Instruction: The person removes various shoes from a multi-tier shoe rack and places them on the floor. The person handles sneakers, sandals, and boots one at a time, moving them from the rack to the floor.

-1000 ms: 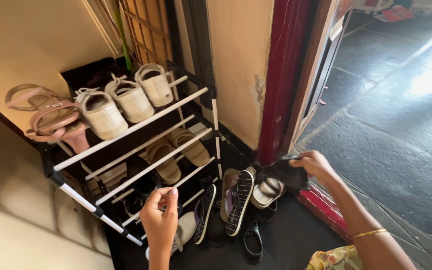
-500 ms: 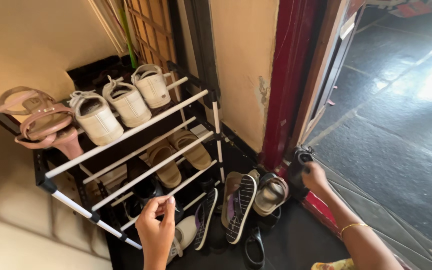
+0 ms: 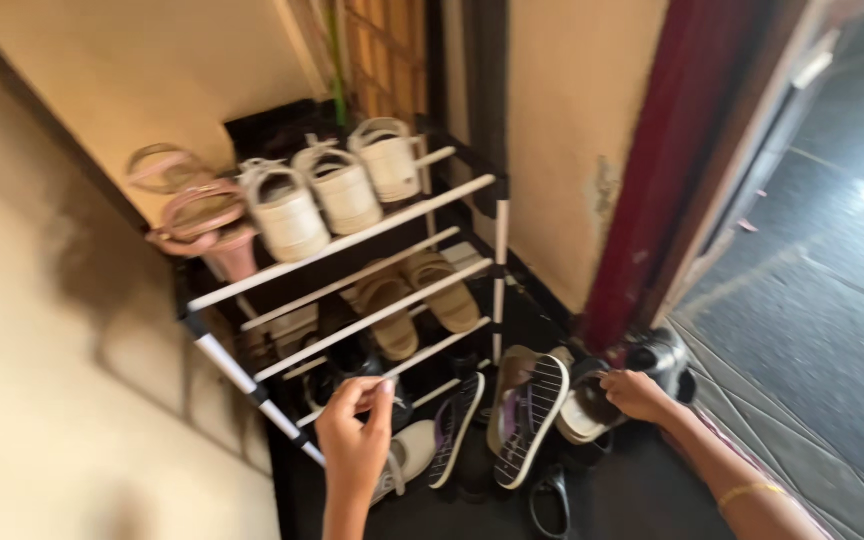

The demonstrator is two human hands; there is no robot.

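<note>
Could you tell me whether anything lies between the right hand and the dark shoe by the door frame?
Nothing visible does. The right hand already reaches the dark shoe at the red door frame; a pale sandal lies just beside it, not between.

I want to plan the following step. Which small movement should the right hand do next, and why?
Probably close the right hand around the dark shiny shoe by the red door frame and lift it. The fingers lie against that shoe, apart from the tall shoe rack, while the left hand is empty.
</note>
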